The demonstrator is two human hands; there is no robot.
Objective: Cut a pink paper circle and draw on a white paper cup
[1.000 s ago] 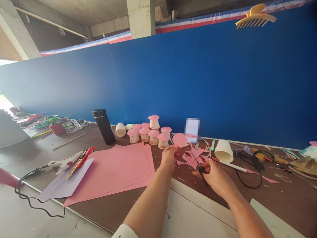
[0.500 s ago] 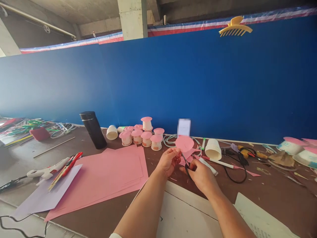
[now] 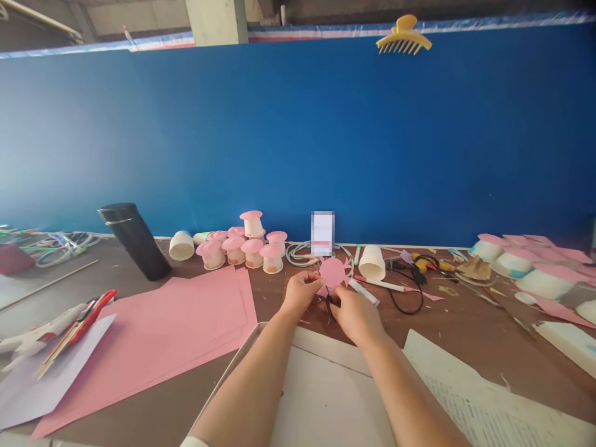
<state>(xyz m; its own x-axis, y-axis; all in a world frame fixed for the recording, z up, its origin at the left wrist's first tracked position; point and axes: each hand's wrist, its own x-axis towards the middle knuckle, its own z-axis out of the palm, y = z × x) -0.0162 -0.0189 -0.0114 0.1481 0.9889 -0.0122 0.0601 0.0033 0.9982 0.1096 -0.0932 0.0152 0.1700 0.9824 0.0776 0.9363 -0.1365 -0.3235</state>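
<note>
Between my hands is a round piece of pink paper (image 3: pixel 333 273). My left hand (image 3: pixel 302 290) pinches its left edge between thumb and fingers. In my right hand (image 3: pixel 356 310) is a pair of scissors (image 3: pixel 331 302) with dark handles, its blades at the lower edge of the disc. Pink scraps lie behind the paper, so its exact outline is hard to tell from them. To the left stand several paper cups (image 3: pixel 272 259) with pink paper discs on top and small drawn windows or doors.
Pink sheets (image 3: pixel 186 329) lie on the left, near a red utility knife (image 3: pixel 86 326) and a glue gun (image 3: pixel 37 332). A black flask (image 3: pixel 135 242) stands behind them. Stacked white cups (image 3: pixel 372 263), a marker (image 3: pixel 382 284) and cables sit right. More pink-topped cups (image 3: pixel 544 279) are farther right.
The head view has turned right and slightly down, shifting everything leftward. Both hands still hold the paper and scissors, and the disc now sits lower, against the pink scraps.
</note>
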